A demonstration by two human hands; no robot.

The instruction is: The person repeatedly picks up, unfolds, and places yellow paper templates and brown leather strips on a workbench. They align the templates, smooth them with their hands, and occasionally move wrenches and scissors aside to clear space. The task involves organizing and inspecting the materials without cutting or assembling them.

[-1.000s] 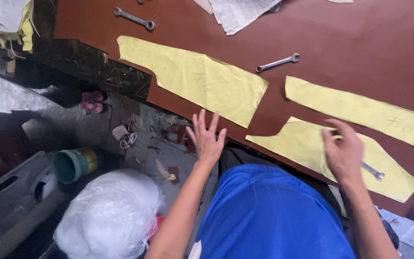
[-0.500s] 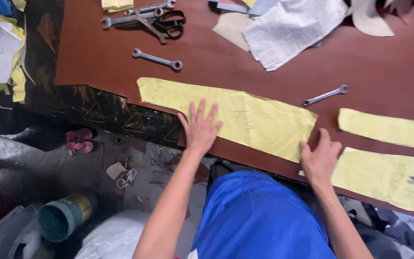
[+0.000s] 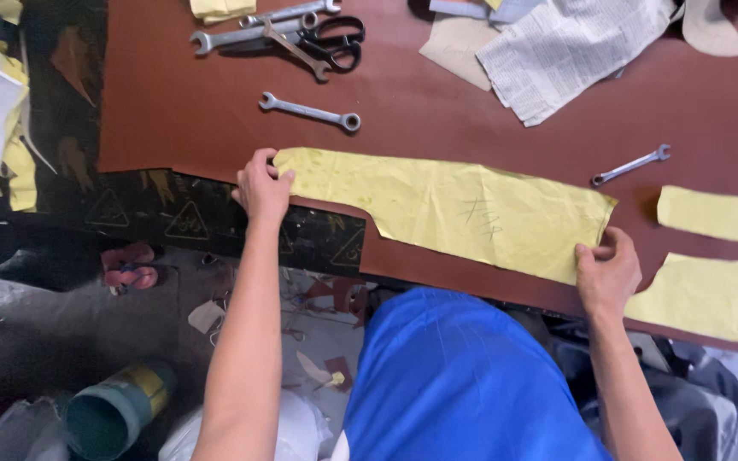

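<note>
From the head view I see my left hand (image 3: 262, 189) pinching the left end of the long yellow paper pattern (image 3: 454, 207), and my right hand (image 3: 606, 275) gripping its right near corner. It lies flat on the brown sheet (image 3: 181, 111), a wrench (image 3: 310, 111) just beyond.

We see the left hand (image 3: 263, 186), which lay spread flat on the long yellow pattern piece (image 3: 450, 209), now gripping that piece's left end. The right hand (image 3: 608, 275) has shifted from its lower edge to its right corner, apparently pinching it. The piece itself seems unmoved.
</note>
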